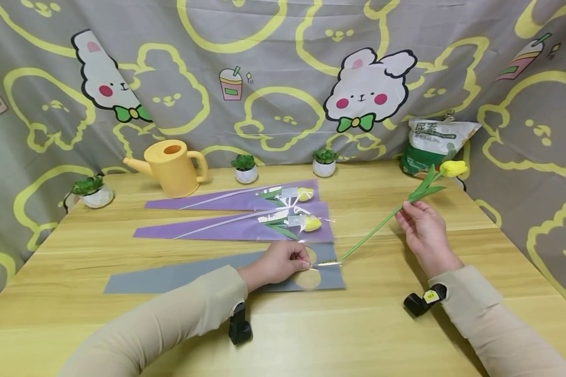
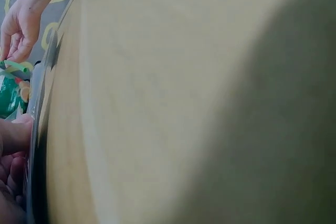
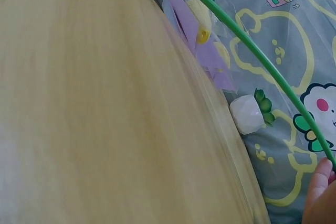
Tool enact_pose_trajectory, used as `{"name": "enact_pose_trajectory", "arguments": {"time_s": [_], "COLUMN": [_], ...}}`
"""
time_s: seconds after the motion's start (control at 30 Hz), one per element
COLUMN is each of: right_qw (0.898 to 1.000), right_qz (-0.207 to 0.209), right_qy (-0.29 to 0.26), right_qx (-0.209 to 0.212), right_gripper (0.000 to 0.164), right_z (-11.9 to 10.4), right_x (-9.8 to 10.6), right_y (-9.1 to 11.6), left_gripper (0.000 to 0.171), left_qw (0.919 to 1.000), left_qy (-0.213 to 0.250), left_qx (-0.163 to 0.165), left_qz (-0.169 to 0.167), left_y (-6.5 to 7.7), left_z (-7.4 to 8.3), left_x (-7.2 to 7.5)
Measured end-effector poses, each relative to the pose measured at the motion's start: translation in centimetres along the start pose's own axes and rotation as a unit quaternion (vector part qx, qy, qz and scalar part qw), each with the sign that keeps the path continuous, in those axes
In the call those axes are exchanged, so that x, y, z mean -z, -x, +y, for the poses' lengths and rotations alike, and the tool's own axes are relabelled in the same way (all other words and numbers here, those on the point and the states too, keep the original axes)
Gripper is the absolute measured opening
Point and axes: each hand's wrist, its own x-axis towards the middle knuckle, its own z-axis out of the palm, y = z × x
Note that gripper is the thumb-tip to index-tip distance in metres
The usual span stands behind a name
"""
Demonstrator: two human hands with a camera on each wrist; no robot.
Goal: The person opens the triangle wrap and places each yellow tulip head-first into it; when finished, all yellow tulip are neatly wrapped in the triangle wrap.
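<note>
My right hand (image 1: 426,233) pinches a yellow artificial tulip (image 1: 454,168) by its green stem, just below the leaves. The stem slants down to the left, and its lower end overlaps the wide end of a grey flower sleeve (image 1: 170,273) lying on the table. In the right wrist view the stem (image 3: 262,59) stretches bare away from the fingers. With thumb and fingertips, my left hand (image 1: 285,262) grips the sleeve's clear front near that wide end. The left wrist view catches only part of this hand (image 2: 13,150), at its left edge.
Behind the grey sleeve lie two purple sleeves (image 1: 165,231) (image 1: 174,202), each with a yellow tulip inside. Along the back stand a yellow watering can (image 1: 174,170), several potted succulents (image 1: 245,170) and a green-white bag (image 1: 434,149). A patterned curtain (image 1: 273,52) hangs behind.
</note>
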Motion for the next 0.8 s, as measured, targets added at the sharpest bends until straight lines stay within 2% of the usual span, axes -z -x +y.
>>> {"name": "enact_pose_trajectory", "arguments": {"time_s": [0.2, 0.53, 0.8], "right_qw": [1.0, 1.0, 1.0], "right_qz": [0.001, 0.016, -0.006], "right_qy": [0.0, 0.013, 0.018], "right_qx": [0.001, -0.003, 0.0], "right_gripper": [0.012, 0.011, 0.012], "right_z": [0.0, 0.0, 1.0], "right_x": [-0.1, 0.1, -0.1], "right_y": [0.0, 0.2, 0.6], "left_gripper": [0.009, 0.01, 0.009], "left_qw": [0.9999, 0.9981, 0.9961], "left_qy": [0.012, 0.055, 0.081], "left_qx": [0.0, -0.022, -0.034], "left_qz": [-0.012, -0.015, -0.008], "left_y": [0.0, 0.3, 0.4], "left_z": [-0.2, -0.9, -1.4], "left_x": [0.1, 0.3, 0.4]}}
